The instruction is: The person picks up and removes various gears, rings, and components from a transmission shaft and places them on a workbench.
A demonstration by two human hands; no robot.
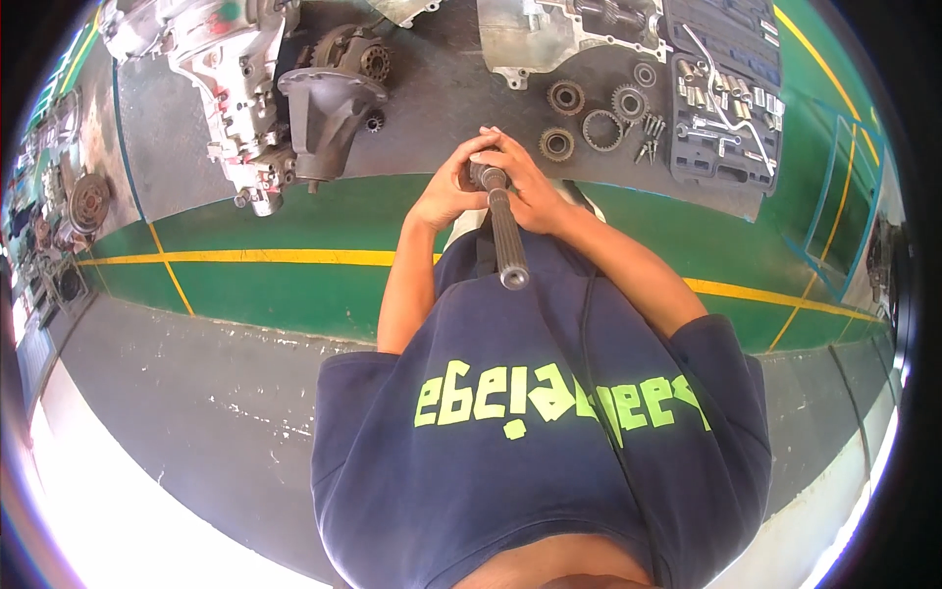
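A splined metal shaft (pixel 504 231) stands up toward me at the table's near edge, its hollow end closest to my chest. My left hand (pixel 453 182) curls round its lower part from the left. From the right, my right hand (pixel 525 182) wraps the same part, and the fingers of both hands meet on the far side. What sits at the shaft's lower end is mostly hidden by my hands. Just right of them lie two gears, a toothed gear (pixel 556 144) and a larger gear (pixel 566 96), with a toothed ring (pixel 601 130) beside them.
On the dark worktable (pixel 422 118) stand a gearbox (pixel 231 88) and a differential housing (pixel 329 103) at left. An opened casing (pixel 579 39) lies at the back. Several bolts (pixel 650 137) lie near a socket set case (pixel 721 108) at right. A blue metal frame (pixel 834 206) stands beyond.
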